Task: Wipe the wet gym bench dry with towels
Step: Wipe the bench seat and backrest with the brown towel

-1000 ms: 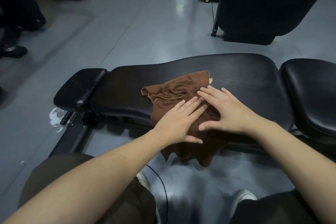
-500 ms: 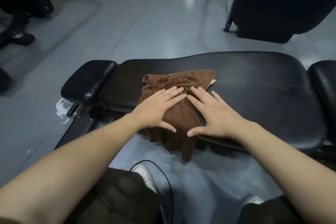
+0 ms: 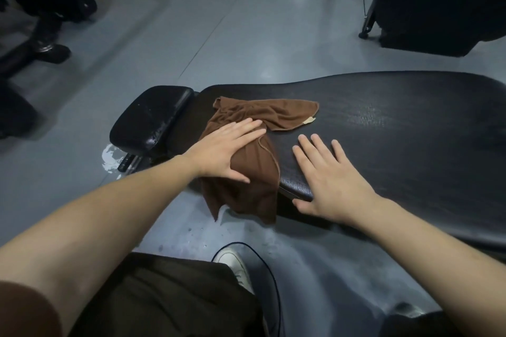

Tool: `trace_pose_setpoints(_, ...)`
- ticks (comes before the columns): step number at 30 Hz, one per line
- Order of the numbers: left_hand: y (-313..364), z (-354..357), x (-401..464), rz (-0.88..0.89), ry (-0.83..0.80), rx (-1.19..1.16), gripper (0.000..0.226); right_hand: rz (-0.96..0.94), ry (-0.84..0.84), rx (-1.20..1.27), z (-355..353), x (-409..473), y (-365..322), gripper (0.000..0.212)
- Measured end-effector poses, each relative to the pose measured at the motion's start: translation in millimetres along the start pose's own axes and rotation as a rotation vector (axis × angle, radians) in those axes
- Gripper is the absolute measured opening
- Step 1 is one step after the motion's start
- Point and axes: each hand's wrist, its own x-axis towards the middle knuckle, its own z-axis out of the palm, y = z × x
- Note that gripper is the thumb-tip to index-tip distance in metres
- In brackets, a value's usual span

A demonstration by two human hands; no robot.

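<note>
Wiping stroke on a gym bench, centre of frame. The left hand lies flat, fingers extended and together, pressing a brown towel onto the pad's left end; part of the cloth hangs over the near edge. The right hand rests open, fingers spread, on bare vinyl just beside the towel. Judged best practice: keep the palm flat, press evenly, overlap strokes toward the glistening area at centre right.
</note>
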Motion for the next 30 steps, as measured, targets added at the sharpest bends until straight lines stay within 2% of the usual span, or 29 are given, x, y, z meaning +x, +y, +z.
trace_pose_setpoints(5, -26.6, 3.1, -12.9, -0.023, 0.017, 0.007, 0.117, 0.0, -0.008, -0.017, 5.1, 2.1, 1.1, 0.109)
trace_pose_setpoints(10, -47.2, 2.6, -35.5, -0.129, 0.025, -0.016, 0.12, 0.001, -0.03, -0.025, 3.8, 2.4, 0.7, 0.111)
trace_pose_setpoints(13, -65.9, 9.0, -61.8, -0.295, 0.069, -0.1, 0.122, 0.014, -0.034, -0.029, 3.8, 2.1, 0.5, 0.109)
trace_pose_setpoints(16, -82.9, 23.4, -98.1, -0.548, 0.121, -0.316, 0.121, 0.012, -0.035, -0.039, 4.6, 1.8, -2.2, 0.107)
trace_pose_setpoints(19, -83.4, 35.1, -108.6, -0.659, 0.184, -0.399, 0.12, 0.024, -0.02, -0.041, 4.6, 2.3, -3.7, 0.106)
trace_pose_setpoints(21, -82.7, 33.9, -104.3, -0.669, 0.183, -0.407, 0.121, 0.022, -0.017, -0.046, 6.2, 3.3, -4.1, 0.105)
trace_pose_setpoints(27, -78.3, 22.0, -89.3, -0.681, 0.044, -0.356, 0.131, 0.025, 0.005, -0.054, 7.9, 3.2, -4.8, 0.104)
trace_pose_setpoints(30, -70.5, 14.4, -76.7, -0.546, -0.006, -0.197, 0.133, 0.029, 0.013, -0.049, 7.5, 3.4, -4.7, 0.104)
